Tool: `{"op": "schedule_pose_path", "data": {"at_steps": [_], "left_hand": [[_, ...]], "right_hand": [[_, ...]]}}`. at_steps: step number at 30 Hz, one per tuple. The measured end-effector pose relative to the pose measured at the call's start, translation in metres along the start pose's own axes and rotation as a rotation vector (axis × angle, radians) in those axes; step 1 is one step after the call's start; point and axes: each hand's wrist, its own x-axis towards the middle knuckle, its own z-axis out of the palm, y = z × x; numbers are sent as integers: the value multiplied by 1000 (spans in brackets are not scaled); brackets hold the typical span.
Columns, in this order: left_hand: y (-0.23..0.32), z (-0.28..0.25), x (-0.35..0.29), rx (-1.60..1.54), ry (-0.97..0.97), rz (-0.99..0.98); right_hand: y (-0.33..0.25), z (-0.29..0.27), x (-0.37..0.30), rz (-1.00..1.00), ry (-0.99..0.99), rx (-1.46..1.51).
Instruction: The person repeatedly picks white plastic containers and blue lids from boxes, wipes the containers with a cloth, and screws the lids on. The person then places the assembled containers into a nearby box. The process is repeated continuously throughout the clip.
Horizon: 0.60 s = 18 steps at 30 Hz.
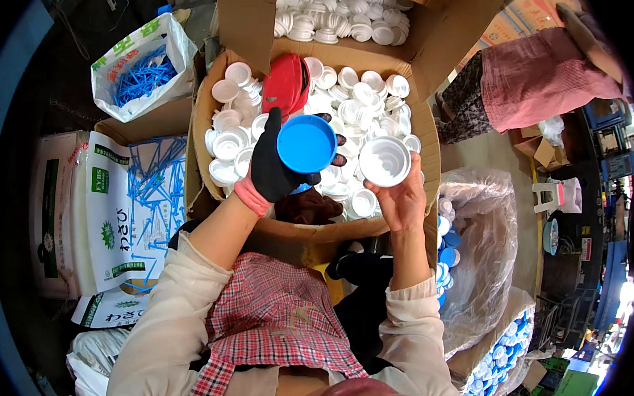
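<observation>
A blue cap [306,144] is held in the gloved left hand [275,168], fingers closed round its rim, its smooth face turned up toward the camera. A white cap [384,161] is gripped in the bare right hand [403,197], hollow side up. Both are held just above a cardboard box [207,111] filled with loose white caps [366,107]; a red item [286,83] lies among them. The two pieces are near each other but not touching. The step in hand is judged to be the pairing of blue cap with white cap. For the next move, the two would need to be aligned face to face and pressed squarely. Finished blue pieces are seen in a clear bag [482,230] at the right.
</observation>
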Motion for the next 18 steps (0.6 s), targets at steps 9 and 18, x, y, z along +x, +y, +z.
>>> {"op": "schedule_pose_path", "data": {"at_steps": [9,18], "left_hand": [[4,8,1,92,23,-11],[6,8,-5,678,390,60]], "right_hand": [[-8,2,-6,-45,-30,-28],[-12,22,-22,-344,-431,-1371]]}}
